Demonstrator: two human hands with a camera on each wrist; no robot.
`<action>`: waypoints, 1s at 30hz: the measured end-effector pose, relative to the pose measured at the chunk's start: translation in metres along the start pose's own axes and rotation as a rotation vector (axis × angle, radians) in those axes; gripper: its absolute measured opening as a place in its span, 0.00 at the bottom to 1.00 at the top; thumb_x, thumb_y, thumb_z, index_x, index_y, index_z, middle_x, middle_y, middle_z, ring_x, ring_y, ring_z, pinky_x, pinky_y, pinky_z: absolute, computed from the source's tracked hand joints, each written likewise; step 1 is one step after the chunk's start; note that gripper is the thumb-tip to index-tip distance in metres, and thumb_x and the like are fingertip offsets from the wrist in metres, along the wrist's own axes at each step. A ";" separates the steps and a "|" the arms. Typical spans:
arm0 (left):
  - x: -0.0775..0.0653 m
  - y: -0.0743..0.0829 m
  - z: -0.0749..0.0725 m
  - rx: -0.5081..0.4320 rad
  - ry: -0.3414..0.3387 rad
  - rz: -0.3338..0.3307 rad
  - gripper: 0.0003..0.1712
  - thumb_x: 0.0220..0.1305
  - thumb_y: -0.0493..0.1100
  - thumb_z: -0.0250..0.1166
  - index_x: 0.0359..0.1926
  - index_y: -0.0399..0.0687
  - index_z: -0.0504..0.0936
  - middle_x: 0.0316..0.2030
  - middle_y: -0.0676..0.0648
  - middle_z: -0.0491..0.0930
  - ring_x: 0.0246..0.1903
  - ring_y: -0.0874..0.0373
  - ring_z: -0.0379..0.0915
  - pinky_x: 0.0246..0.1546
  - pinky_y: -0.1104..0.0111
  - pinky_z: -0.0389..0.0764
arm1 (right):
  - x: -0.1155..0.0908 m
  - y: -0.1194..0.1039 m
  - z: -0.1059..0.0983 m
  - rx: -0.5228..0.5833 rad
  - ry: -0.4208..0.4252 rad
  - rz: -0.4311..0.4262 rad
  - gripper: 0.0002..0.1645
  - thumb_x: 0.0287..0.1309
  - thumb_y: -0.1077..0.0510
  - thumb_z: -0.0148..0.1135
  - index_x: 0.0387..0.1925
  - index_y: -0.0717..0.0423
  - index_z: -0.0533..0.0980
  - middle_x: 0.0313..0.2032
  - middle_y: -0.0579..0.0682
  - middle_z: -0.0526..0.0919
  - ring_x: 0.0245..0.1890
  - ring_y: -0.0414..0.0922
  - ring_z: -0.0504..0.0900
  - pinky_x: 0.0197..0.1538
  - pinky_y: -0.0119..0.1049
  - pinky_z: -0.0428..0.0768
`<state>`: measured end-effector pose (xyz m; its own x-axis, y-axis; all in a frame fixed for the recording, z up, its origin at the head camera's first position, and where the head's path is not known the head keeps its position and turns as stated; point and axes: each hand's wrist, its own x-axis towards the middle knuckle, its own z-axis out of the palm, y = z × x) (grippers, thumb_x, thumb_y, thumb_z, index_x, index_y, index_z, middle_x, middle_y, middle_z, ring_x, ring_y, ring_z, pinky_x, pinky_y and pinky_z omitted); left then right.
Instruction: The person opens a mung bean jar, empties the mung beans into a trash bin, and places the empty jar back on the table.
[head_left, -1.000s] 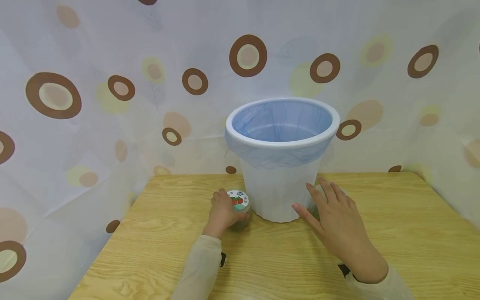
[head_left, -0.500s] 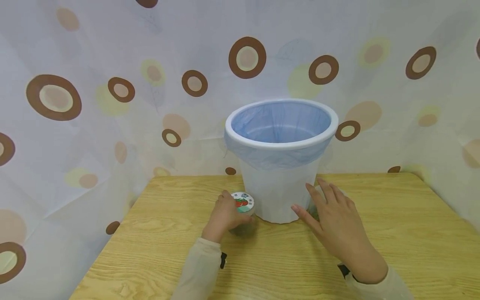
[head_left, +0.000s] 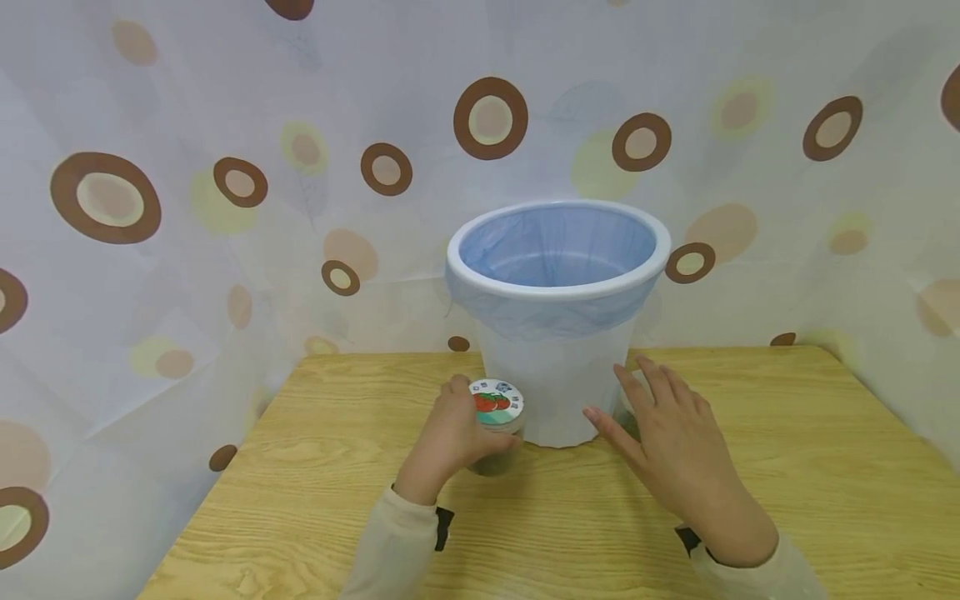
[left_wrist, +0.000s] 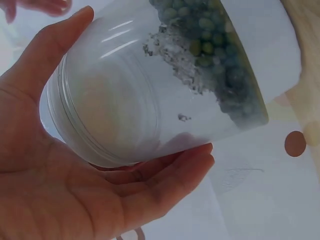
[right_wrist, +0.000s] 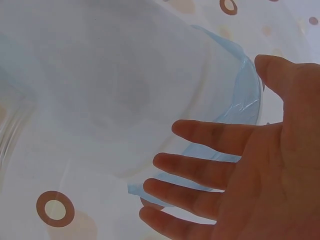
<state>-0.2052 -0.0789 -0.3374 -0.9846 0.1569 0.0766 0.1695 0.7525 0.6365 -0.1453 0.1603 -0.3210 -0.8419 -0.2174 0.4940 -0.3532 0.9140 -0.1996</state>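
Observation:
My left hand [head_left: 456, 433] grips a clear jar [left_wrist: 120, 95] by its side, thumb and fingers curled round the lid end. On the jar's round lid [head_left: 497, 403] is a printed red tomato. Small green bean-like balls [left_wrist: 212, 45] and a greyish clump lie at the jar's bottom end. My right hand [head_left: 675, 450] is spread open beside the white bin [head_left: 555, 375], fingers straight and holding nothing. Just past its fingers stands a second clear container [head_left: 628, 415], mostly hidden by the hand, with dark green contents.
A pale blue bag [head_left: 540, 312] lines the bin and folds down over its rim. The bin stands on a wooden table [head_left: 330, 467] near its back edge. A white curtain [head_left: 300, 100] with brown circles hangs behind and on both sides.
My left hand has moved to the right and slightly nearer with the jar, which now overlaps the bin's lower left side. The right hand has hardly moved.

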 end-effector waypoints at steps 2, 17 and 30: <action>-0.003 0.003 -0.002 -0.005 0.004 0.015 0.54 0.40 0.51 0.81 0.59 0.26 0.59 0.45 0.37 0.69 0.42 0.46 0.70 0.45 0.56 0.77 | 0.000 0.000 0.000 0.005 0.006 -0.001 0.39 0.65 0.37 0.53 0.63 0.65 0.67 0.65 0.67 0.63 0.62 0.67 0.63 0.54 0.66 0.66; -0.028 0.023 -0.013 -0.160 0.067 0.204 0.54 0.38 0.47 0.81 0.62 0.33 0.61 0.51 0.42 0.69 0.48 0.49 0.69 0.50 0.56 0.74 | 0.000 0.002 0.000 0.044 0.100 -0.083 0.34 0.59 0.51 0.65 0.60 0.69 0.69 0.59 0.68 0.71 0.57 0.66 0.70 0.53 0.62 0.70; -0.036 0.040 -0.005 -0.216 0.187 0.370 0.61 0.37 0.46 0.82 0.68 0.40 0.54 0.53 0.45 0.70 0.55 0.49 0.65 0.56 0.54 0.71 | 0.000 -0.009 -0.003 0.216 0.245 -0.107 0.34 0.58 0.57 0.66 0.61 0.69 0.66 0.58 0.67 0.71 0.57 0.64 0.70 0.52 0.61 0.73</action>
<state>-0.1632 -0.0579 -0.3107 -0.8539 0.2561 0.4531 0.5172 0.5140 0.6843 -0.1411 0.1534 -0.3168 -0.6820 -0.1954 0.7048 -0.5343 0.7912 -0.2976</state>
